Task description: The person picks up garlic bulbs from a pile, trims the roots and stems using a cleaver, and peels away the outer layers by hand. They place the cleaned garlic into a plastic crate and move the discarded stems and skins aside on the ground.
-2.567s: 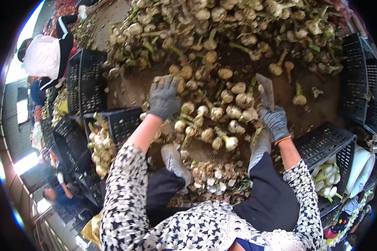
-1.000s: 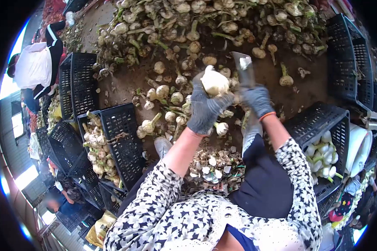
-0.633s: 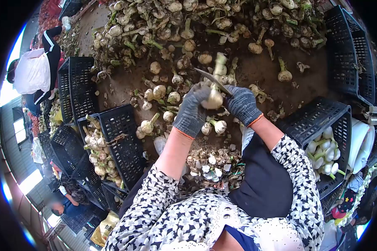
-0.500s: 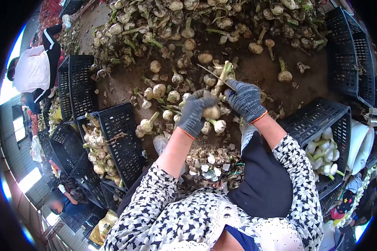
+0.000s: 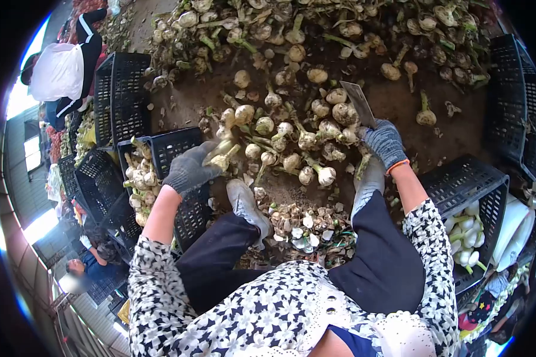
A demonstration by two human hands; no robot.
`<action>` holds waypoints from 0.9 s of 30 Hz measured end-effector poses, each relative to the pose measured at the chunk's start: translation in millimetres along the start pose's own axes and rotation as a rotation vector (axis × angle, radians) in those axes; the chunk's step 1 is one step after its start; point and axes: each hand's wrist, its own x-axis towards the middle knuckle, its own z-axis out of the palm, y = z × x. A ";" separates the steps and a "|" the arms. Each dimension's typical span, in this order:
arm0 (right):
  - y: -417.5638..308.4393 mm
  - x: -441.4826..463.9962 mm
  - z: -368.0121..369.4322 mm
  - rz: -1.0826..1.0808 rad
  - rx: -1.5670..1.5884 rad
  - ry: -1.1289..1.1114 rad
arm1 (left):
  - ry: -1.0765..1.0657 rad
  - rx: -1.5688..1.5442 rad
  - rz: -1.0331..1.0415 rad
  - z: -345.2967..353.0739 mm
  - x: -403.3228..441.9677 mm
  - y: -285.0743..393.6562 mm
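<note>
A grey knitted glove covers my left hand (image 5: 192, 169), which is at the left by the crate of stemmed bulbs. Its fingers are round a garlic bulb (image 5: 221, 159), blurred by motion. My right hand (image 5: 387, 144), gloved too, is closed on a knife (image 5: 360, 106) whose broad flat blade points up and to the left. Between the hands lie loose garlic bulbs (image 5: 292, 162) with short stems on the brown ground. Bits of peel and white skins (image 5: 305, 232) are heaped between my shoes.
A large pile of garlic (image 5: 351, 30) spans the top. Black crates stand at left (image 5: 122, 98) and right (image 5: 518, 113). One crate (image 5: 187, 217) beside my left arm holds bulbs; another (image 5: 458, 184) at lower right holds whiter ones. People (image 5: 58, 71) are at the far left.
My hands have moved apart. My left hand went left, towards the crate; my right hand moved right with the knife, whose blade now points up. The camera view has shifted.
</note>
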 end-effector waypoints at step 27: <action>-60.3 -22.7 4.5 -0.584 -0.243 0.201 | -0.015 -1.636 0.326 78.2 91.6 120.4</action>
